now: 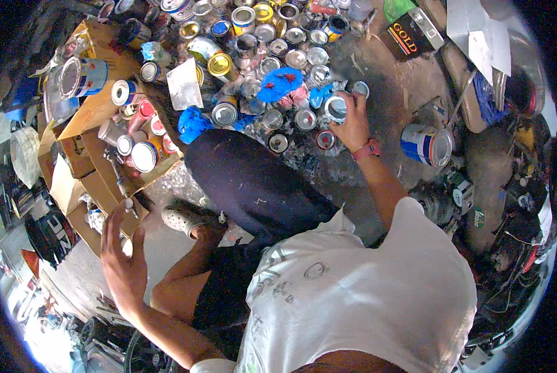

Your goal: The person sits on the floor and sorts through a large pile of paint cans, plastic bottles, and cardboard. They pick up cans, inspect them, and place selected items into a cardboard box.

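My right hand (352,123) is closed around a small metal can (336,108) at the edge of the crowd of paint cans on the floor. A small round container (361,88) lies just beyond the fingers. On the other side, my left hand (123,261) is held with its fingers apart beside an open cardboard box (102,189); nothing shows in its grasp. A small metal fitting (130,205) lies near its fingertips. Paint cans, one with an orange and blue side (147,156), fill another part of the box. Crumpled blue material (193,124) lies near my knee.
Many paint cans, some with lids (221,65), stand close together ahead. A blue lid-like disc with red marks (281,85) rests among them. A larger blue and white paint can (426,144) lies tilted at the right, near a black box (410,35). My clog (179,219) is beside the cardboard box.
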Demonstrator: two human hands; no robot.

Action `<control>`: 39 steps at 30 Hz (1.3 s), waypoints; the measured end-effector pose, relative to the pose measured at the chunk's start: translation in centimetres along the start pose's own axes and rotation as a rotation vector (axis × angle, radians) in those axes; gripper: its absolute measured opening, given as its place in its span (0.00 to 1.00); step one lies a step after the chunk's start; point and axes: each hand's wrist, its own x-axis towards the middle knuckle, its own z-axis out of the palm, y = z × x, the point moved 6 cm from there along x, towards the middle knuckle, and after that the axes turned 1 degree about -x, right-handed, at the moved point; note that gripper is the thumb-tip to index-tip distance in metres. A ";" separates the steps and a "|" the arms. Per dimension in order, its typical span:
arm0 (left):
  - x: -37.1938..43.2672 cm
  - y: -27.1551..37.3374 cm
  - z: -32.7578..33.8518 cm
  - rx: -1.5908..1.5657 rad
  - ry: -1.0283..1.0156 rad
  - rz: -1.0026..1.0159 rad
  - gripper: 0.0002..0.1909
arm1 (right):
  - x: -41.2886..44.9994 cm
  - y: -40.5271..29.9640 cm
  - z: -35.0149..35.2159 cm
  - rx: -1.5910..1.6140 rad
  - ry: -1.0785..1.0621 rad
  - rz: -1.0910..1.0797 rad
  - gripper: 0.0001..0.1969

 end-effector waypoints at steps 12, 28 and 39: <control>-0.3 3.9 5.4 -0.009 -0.145 0.240 0.33 | 7.9 -22.9 0.1 0.175 0.157 -0.514 0.44; -2.7 1.7 5.1 -0.071 -0.162 0.153 0.34 | 9.0 -29.7 5.5 0.384 0.032 -0.509 0.41; -4.1 1.0 6.0 -0.032 -0.091 0.177 0.36 | 6.3 -41.0 13.7 0.906 -0.568 -0.407 0.38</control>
